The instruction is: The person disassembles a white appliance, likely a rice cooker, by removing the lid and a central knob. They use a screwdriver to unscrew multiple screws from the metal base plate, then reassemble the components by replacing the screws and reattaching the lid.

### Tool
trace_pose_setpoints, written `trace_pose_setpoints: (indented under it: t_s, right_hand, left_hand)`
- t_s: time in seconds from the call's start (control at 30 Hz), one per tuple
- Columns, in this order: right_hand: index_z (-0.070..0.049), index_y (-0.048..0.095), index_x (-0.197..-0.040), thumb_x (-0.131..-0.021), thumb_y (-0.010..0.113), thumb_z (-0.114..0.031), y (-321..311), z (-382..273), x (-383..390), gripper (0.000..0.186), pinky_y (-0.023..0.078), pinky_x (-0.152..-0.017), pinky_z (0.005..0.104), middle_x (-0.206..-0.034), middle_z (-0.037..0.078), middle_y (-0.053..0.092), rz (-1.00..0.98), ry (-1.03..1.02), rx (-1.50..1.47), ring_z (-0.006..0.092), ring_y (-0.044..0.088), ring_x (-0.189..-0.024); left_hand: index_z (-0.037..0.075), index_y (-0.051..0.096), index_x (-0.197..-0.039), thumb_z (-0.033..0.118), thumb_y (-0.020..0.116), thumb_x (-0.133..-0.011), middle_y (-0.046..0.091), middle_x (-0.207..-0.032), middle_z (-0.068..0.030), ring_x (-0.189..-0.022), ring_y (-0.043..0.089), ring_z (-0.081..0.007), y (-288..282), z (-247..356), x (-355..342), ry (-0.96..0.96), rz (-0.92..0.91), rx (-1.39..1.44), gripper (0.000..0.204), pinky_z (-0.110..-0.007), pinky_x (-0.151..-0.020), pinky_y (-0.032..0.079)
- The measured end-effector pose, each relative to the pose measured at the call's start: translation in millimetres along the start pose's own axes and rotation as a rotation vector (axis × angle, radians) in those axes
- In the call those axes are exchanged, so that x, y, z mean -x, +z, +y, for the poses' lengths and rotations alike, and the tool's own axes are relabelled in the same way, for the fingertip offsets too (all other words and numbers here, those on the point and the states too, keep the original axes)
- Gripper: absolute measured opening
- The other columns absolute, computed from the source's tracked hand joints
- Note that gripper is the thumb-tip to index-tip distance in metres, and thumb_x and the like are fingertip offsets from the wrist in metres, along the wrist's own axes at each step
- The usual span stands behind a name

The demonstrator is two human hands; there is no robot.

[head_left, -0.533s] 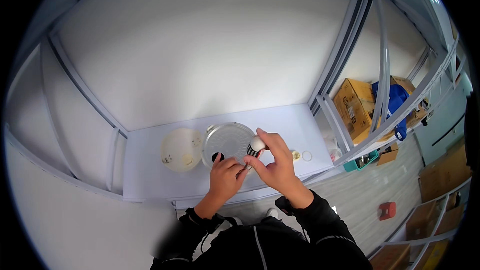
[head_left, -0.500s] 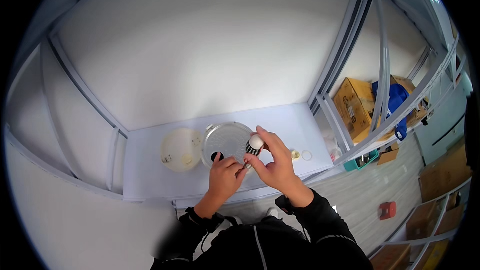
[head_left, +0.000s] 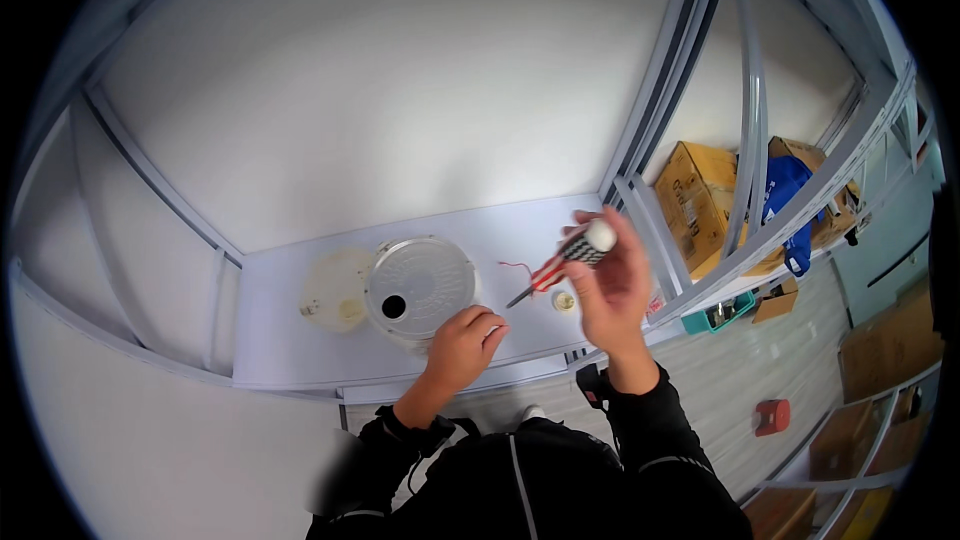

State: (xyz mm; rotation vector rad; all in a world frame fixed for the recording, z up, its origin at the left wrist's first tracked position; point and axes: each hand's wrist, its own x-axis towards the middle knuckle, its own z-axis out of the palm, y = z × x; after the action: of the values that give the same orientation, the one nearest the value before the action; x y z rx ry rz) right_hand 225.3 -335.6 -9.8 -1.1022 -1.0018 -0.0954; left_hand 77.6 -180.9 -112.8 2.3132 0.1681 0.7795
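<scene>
My right hand (head_left: 616,290) is raised over the right part of the white table, closed round a screwdriver (head_left: 588,244). Its handle has a white end, a black-and-white checked band and red stripes; the thin dark shaft points down and left. A thin red strand shows beside it. My left hand (head_left: 462,347) is at the table's front, fingers curled and pinched together; what they hold, if anything, is too small to tell. Just beyond it lies a round, pale grey, ribbed drum-like thing (head_left: 425,280) with a black round spot (head_left: 393,307).
A flat, yellowish translucent round cover (head_left: 325,290) lies left of the drum-like thing. A small yellowish round part (head_left: 565,301) is near my right hand. Grey frame posts (head_left: 672,250) edge the table; cardboard boxes (head_left: 695,200), a blue bag (head_left: 788,205) and a teal bin (head_left: 718,314) stand beyond.
My right hand has lifted the screwdriver away from my left hand, up and to the right. My hands are now apart, and the drum-like thing shows more fully.
</scene>
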Motion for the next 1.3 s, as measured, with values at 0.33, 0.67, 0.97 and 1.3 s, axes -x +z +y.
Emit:
trace_pose_setpoints:
  t_s: [0.33,0.67,0.97,1.3]
  right_hand:
    - [-0.002,0.043,-0.155,-0.097,0.072,0.001,-108,8,5,0.064,0.051,-0.107,0.0405,-0.142,0.020,0.060,0.099,0.100,0.046,0.0252,0.065,-0.122]
    - [-0.002,0.046,-0.152,-0.096,0.074,0.001,-163,26,5,0.063,0.051,-0.107,0.0395,-0.141,0.021,0.060,0.065,0.126,0.009,0.0232,0.064,-0.120]
    - [-0.002,0.047,-0.152,-0.094,0.077,0.000,-173,37,-3,0.066,0.052,-0.105,0.0393,-0.140,0.022,0.062,-0.017,0.160,-0.015,0.0233,0.064,-0.119]
    - [0.001,0.050,-0.149,-0.093,0.078,0.004,-152,65,-14,0.063,0.054,-0.102,0.0377,-0.135,0.015,0.061,-0.016,0.248,-0.054,0.0235,0.065,-0.120]
  left_hand:
    - [0.009,0.074,-0.100,0.012,0.066,-0.095,0.069,-0.095,-0.0141,-0.088,0.068,-0.0379,149,-66,-1,-0.275,-0.197,-0.229,0.010,-0.049,-0.076,0.056]
    - [0.008,0.076,-0.097,0.020,0.074,-0.087,0.074,-0.088,-0.0157,-0.085,0.070,-0.0382,192,-111,0,-0.439,-0.037,-0.236,0.016,-0.049,-0.077,0.057]
    - [0.007,0.074,-0.118,0.010,0.077,-0.084,0.073,-0.102,-0.0122,-0.093,0.070,-0.0350,190,-99,-8,-0.567,0.072,-0.102,0.035,-0.046,-0.083,0.057]
    - [0.010,0.074,-0.112,0.010,0.080,-0.080,0.070,-0.103,-0.0063,-0.097,0.066,-0.0292,65,12,-23,0.010,0.291,-0.458,0.032,-0.044,-0.088,0.051]
